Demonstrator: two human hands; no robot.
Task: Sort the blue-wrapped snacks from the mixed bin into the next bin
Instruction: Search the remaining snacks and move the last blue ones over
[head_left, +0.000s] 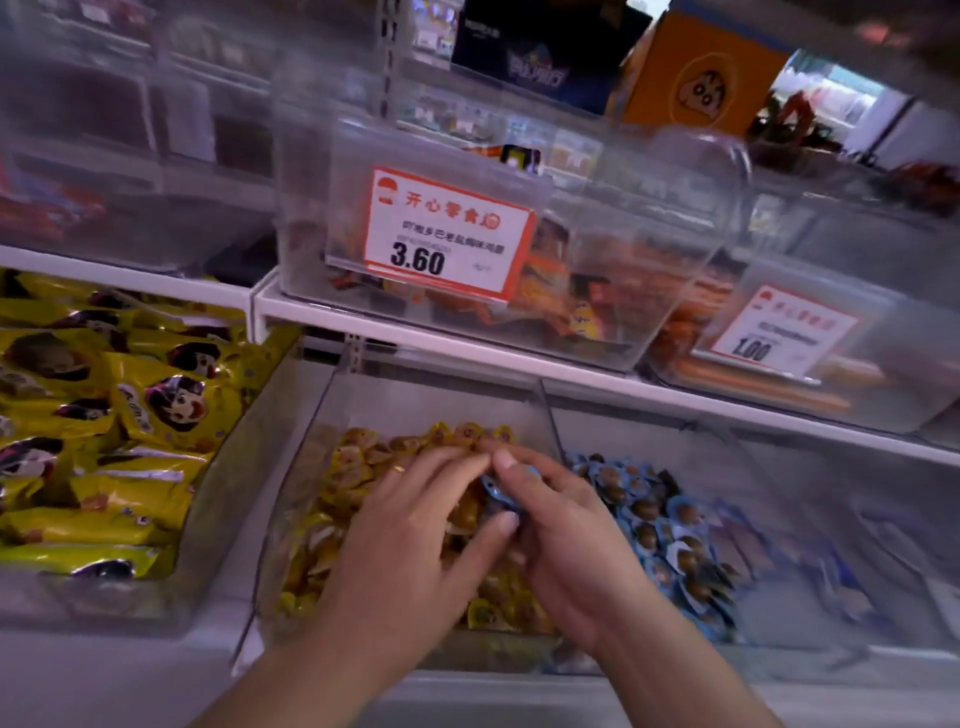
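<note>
A small blue-wrapped snack (492, 493) is pinched between the right hand (558, 540) and left hand (415, 540) above the clear bin of yellow-wrapped snacks (311, 525), not yet dropped into the part-filled clear bin of blue-wrapped snacks (769, 525) just right of the hands; further strays cannot be told.

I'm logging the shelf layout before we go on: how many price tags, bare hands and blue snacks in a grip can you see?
Price tags: 2, one reading 3.60 and one reading 1.00
Bare hands: 2, left hand and right hand
Blue-wrapped snacks held in a grip: 1, the blue snack, between both hands
Total: 5
</note>
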